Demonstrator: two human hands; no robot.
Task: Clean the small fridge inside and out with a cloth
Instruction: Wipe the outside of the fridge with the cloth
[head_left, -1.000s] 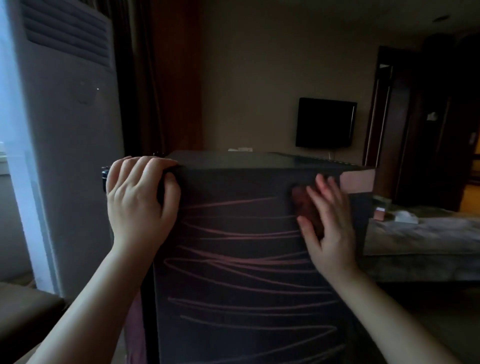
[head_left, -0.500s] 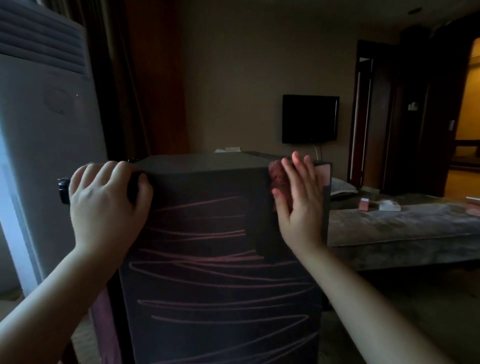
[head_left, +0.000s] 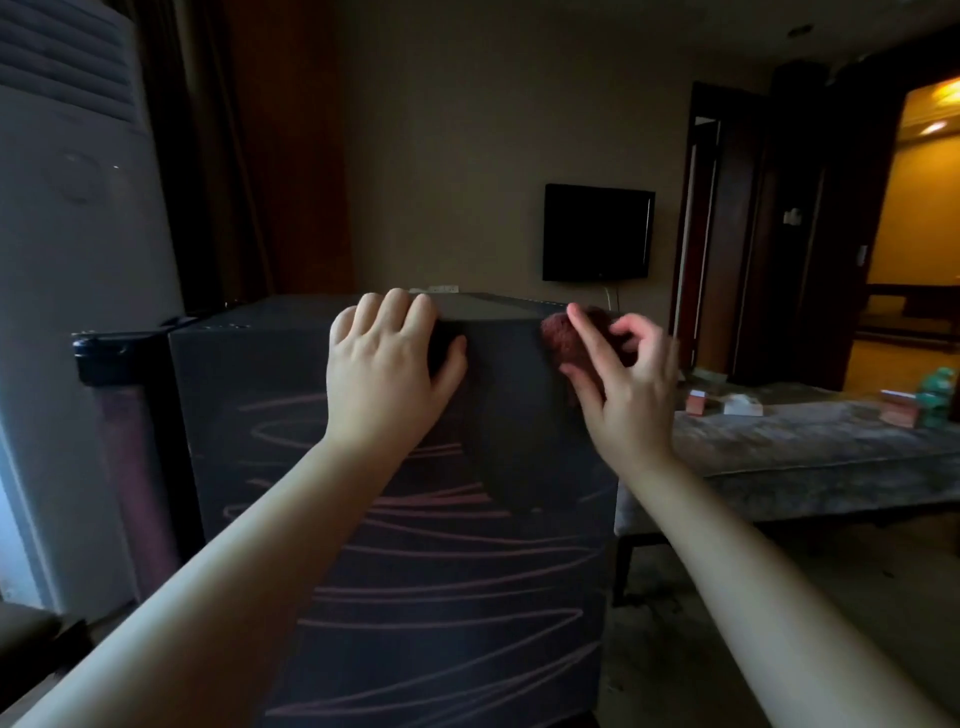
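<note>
A small black fridge (head_left: 415, 597) stands in front of me, its near side covered in pink scribbled lines. My left hand (head_left: 387, 371) grips its top front edge, fingers curled over the top and thumb on the side face. My right hand (head_left: 621, 382) holds a dark red cloth (head_left: 563, 338) against the fridge's upper right corner, fingers partly curled around it. Most of the cloth is hidden behind that hand.
A tall white air-conditioner unit (head_left: 78, 312) stands close on the left. A low grey table (head_left: 810, 447) with small boxes and a green object is on the right. A black TV (head_left: 597, 231) hangs on the far wall. An open doorway lies at the far right.
My left hand has slid from the fridge's top left corner to the middle of the top edge. My right hand and cloth went up to the top right corner, fingers now curling.
</note>
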